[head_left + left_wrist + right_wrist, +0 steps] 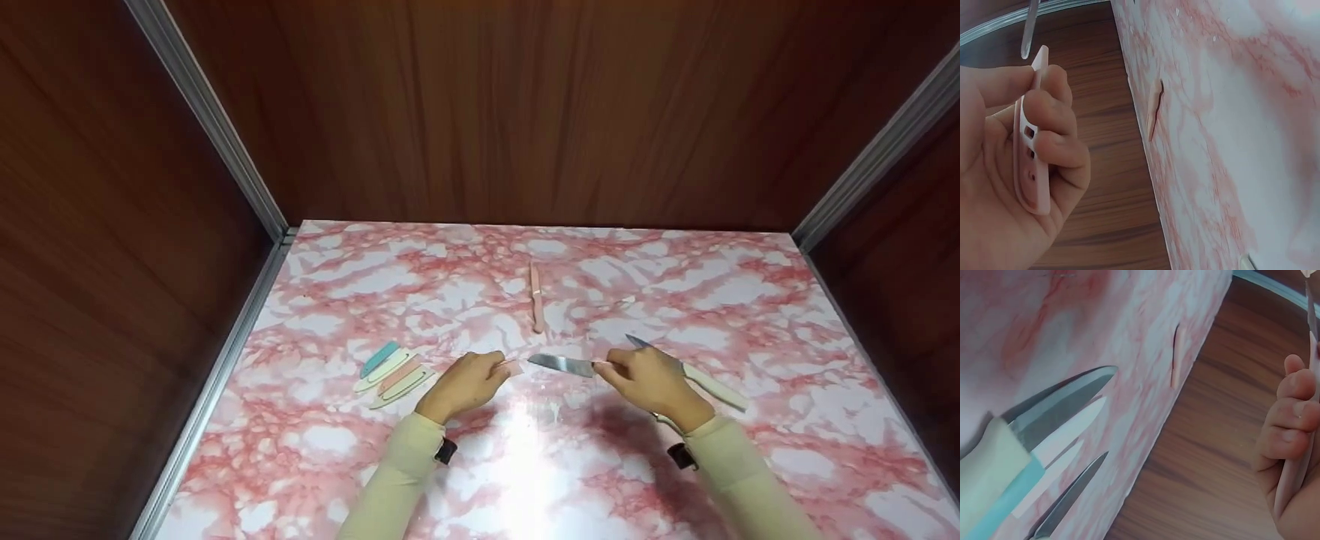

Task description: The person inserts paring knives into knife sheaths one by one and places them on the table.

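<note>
A pink knife sheath (1042, 188) with small slots along its side is in my left hand (466, 384), the fingers curled round it. My right hand (654, 381) grips a kitchen knife by its pink handle (1293, 486). That knife's bare steel blade (561, 364) points left at the sheath, with a gap between them in the head view. Beneath and beside my right hand lies a larger knife with a cream handle (716, 387). In the right wrist view a teal-handled knife (1008, 498) and other blades lie alongside it, partly out of frame.
Left of my left hand, several sheaths lie in a row: a teal sheath (378, 359), a pink sheath (400, 377) and cream sheaths (405, 390) among them. Farther back is a pink knife (537, 304). Wood-grain panels (480, 112) wall the marbled table (322, 442).
</note>
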Tool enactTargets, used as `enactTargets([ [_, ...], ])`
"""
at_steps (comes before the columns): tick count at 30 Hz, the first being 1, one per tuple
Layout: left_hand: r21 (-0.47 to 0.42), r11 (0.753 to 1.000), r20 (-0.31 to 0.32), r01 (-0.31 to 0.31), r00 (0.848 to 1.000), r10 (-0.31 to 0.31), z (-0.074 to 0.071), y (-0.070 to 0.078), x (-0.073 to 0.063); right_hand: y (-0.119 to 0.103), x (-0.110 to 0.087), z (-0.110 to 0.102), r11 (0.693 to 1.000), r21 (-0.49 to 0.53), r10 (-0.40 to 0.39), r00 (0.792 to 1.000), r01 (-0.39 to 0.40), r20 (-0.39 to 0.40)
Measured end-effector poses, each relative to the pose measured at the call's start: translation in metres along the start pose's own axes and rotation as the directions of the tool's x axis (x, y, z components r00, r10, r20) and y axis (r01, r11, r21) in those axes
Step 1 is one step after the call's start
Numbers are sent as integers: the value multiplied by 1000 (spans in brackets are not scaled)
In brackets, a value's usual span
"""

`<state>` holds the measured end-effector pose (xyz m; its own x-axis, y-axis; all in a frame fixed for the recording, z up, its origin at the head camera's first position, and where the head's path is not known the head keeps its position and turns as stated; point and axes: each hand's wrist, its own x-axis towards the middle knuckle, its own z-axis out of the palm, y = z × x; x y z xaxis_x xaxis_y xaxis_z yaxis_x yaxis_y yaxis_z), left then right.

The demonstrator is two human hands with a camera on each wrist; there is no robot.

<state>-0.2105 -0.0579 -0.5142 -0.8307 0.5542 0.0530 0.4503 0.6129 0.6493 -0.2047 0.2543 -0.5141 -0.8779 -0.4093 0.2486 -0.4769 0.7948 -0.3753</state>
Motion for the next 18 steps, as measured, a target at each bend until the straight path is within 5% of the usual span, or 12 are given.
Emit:
enactTargets([
  [18, -24, 999, 17, 27, 1000, -26, 1, 1, 2, -5, 9, 5, 987, 66, -147, 989, 148, -20],
])
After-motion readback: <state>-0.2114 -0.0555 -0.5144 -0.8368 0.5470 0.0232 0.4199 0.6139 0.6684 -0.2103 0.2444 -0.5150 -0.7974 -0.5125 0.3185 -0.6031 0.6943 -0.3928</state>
